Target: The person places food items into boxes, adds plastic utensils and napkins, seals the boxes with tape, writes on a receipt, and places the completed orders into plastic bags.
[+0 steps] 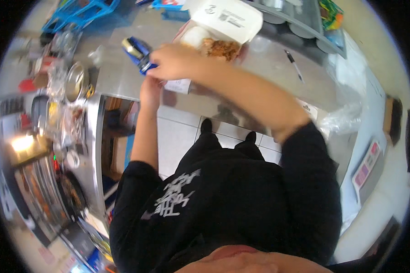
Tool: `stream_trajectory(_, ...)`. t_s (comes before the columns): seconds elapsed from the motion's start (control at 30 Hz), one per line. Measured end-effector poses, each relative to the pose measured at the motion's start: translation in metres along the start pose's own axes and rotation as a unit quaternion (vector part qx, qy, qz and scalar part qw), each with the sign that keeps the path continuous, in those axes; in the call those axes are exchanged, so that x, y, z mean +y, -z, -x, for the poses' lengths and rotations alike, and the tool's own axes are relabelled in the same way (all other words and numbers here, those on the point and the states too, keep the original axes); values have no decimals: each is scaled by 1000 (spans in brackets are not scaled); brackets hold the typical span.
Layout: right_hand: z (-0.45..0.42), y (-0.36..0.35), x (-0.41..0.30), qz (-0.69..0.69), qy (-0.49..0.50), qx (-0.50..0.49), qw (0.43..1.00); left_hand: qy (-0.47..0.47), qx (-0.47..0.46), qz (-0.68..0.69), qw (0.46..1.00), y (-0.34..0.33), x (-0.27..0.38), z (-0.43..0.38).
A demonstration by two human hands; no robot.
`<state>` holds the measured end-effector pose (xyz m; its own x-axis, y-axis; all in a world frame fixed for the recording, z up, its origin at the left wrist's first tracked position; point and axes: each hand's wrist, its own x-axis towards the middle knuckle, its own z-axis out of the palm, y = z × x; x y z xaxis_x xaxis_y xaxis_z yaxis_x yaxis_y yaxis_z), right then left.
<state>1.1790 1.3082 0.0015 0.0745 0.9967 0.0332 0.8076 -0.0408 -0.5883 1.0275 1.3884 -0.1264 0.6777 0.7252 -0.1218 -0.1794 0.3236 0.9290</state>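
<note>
My right hand [172, 63] reaches across to the left and grips the near end of a blue stapler-like tool [136, 54] with a metal part. Just below it, my left hand [152, 90] is raised, its fingertips close under the tool. A white printed paper slip [178, 86] shows beside my left fingers; blur hides whether they pinch it. Behind my right wrist stands an open takeaway box [237, 20], its white lid tipped back. Inside lie white rice [195, 36] and browned, fried-looking food [220, 49], partly covered by my forearm.
A pen [295, 66] lies on the metal counter [270, 71]. Grey trays [304, 24] line the far right, above crumpled clear plastic [343, 119]. Blue plastic baskets [83, 13] stand far left. On the left side counter are a metal bowl [77, 82] and a lit food display [30, 146].
</note>
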Motion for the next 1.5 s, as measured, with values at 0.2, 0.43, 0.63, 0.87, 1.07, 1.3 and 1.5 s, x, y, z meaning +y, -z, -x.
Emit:
stream_trajectory(0.2, -80, -92, 0, -197, -331, 107, 917, 93, -56, 112, 988, 67, 2, -22)
stream_trajectory(0.43, 87, -115, -50, -414, -53, 73, 906, 108, -177, 84, 975, 40, 23, -28)
stream_trajectory(0.63, 111, -136, -26, -482, -167, 156, 846, 92, -144, -99, 980, 47, 20, -42)
stream_trajectory(0.87, 105, -151, -18, -460, -202, 156, 850, 112, -222, -11, 969, 59, 21, -47)
stream_trajectory(1.07, 100, -158, -7, -400, -203, 160, 879, 74, -151, -205, 964, 50, 16, -44)
stream_trajectory(1.3, 88, -146, -1, -242, -203, 69, 946, 31, -123, -326, 937, 36, 14, -49)
stream_trajectory(1.5, 135, -92, 5, -279, -141, 111, 943, 38, -81, -308, 947, -23, 25, -27)
